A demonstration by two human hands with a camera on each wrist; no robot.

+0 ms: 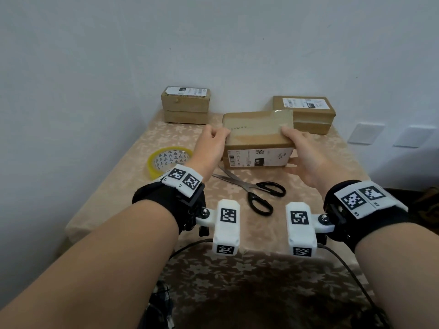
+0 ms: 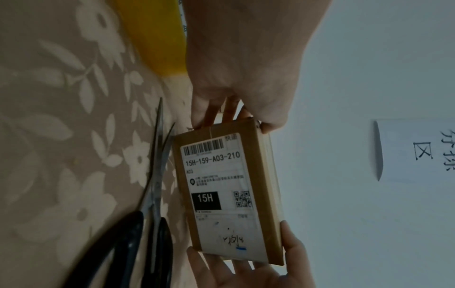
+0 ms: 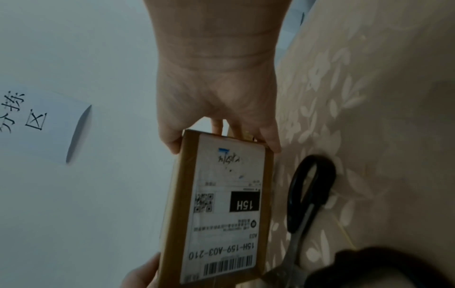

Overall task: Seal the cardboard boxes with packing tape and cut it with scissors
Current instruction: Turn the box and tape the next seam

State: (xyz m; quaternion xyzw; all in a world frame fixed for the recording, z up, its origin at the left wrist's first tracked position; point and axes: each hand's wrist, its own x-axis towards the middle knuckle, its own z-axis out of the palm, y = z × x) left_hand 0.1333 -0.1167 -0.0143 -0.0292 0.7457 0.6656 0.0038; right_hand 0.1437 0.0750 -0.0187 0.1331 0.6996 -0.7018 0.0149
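Box label (image 2: 216, 187): "15H-159-A03-210", "A03", "15H". Wall paper (image 2: 423, 152): "区".

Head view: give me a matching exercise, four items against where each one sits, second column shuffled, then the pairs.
Items:
1. labelled box
2. tape roll
3. scissors
4. stacked boxes

Places:
A. flat on the table, nearer than the held box
B. far left, by the wall
C. held at both ends by the left hand and right hand
D. on the cloth, left of the left hand

Pairs: 1-C, 2-D, 3-A, 4-B
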